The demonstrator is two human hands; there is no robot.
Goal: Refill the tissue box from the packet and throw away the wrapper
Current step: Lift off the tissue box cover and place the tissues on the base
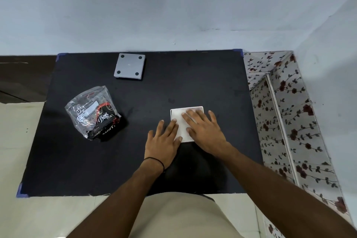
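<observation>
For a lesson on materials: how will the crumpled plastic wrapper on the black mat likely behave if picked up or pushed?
The wrapper looks like thin, creased, glossy film, so it would probably flop and crumple rather than hold shape. It seems emptied and slack, so likely very light. Pushed across the black mat, it may slide or fold rather than roll.

A black desk (pixel 193 83) stands by a pale blue wall (pixel 173 6). A box with a red flower pattern (pixel 293 114) sits beside it.
</observation>
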